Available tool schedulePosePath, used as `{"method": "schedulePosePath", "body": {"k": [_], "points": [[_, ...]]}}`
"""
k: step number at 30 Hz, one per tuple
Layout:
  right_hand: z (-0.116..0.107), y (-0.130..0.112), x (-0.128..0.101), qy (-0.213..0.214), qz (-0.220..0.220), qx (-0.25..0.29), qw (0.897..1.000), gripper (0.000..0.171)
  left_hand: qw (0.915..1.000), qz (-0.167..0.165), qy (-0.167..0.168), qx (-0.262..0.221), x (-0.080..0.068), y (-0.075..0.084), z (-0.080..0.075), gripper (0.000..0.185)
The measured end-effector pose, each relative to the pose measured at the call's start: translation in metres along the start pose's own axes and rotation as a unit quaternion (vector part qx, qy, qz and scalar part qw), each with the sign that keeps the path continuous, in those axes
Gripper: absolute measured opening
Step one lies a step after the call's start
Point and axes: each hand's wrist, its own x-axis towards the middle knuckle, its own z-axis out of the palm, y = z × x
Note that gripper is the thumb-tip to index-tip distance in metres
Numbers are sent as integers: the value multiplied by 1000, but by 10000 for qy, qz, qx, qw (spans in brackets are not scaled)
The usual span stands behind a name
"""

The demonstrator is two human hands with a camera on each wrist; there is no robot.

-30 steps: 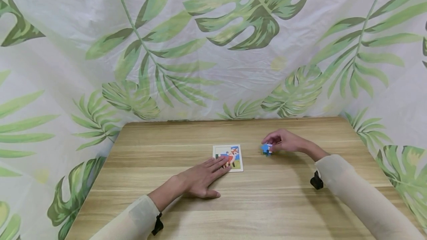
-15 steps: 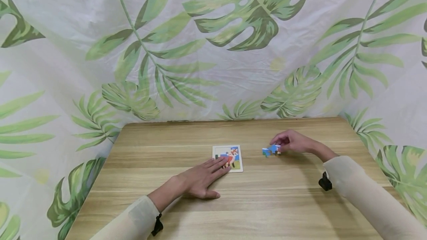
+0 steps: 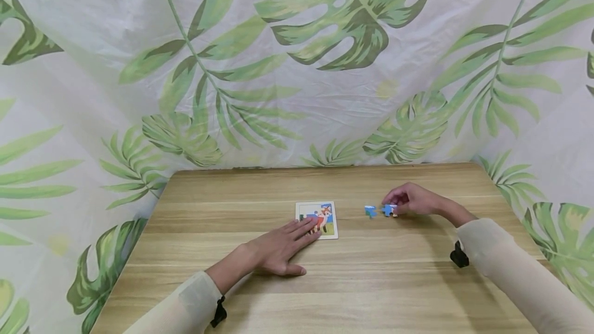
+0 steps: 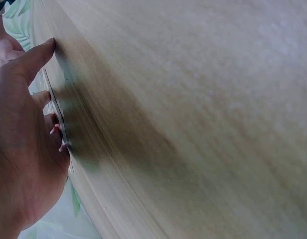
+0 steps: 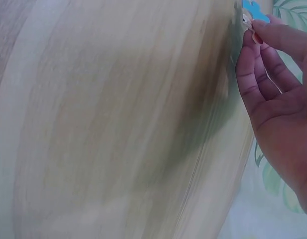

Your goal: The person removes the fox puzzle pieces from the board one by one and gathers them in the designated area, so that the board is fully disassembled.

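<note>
Your right hand [image 3: 410, 200] grip: fingertips curled, pinching a blue puzzle piece [image 3: 389, 210] flat on the counter [image 3: 371, 282], well right of the puzzle board [image 3: 317, 219]. Piece's long axis runs left-right, pointing toward the board. Second blue piece [image 3: 370, 211] lies loose just left of it, between it and the board. Your left hand [image 3: 278, 249] grip: spread flat, fingers straight, tips pressing the board's near-left corner.

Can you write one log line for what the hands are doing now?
left hand: flat on puzzle board | right hand: pinches blue piece | second blue piece: loose on table
</note>
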Motion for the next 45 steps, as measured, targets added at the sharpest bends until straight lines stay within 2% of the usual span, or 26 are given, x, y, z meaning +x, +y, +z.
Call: {"method": "schedulePosePath", "body": {"k": [8,16,24,45], "points": [[0,2,-3,82,-56,-189,9998,24,10000,8,22,-52,-1,-1,0,92],[0,2,-2,143,-58,-580,9982,23,9999,72,128,-65,-1,-1,1,92],[1,4,-2,294,-23,-988,9947,22,9998,51,62,-165,-2,0,-2,92],[5,5,-3,481,-312,-1270,9902,22,9999,-30,6,-153,-2,0,-1,92]]}}
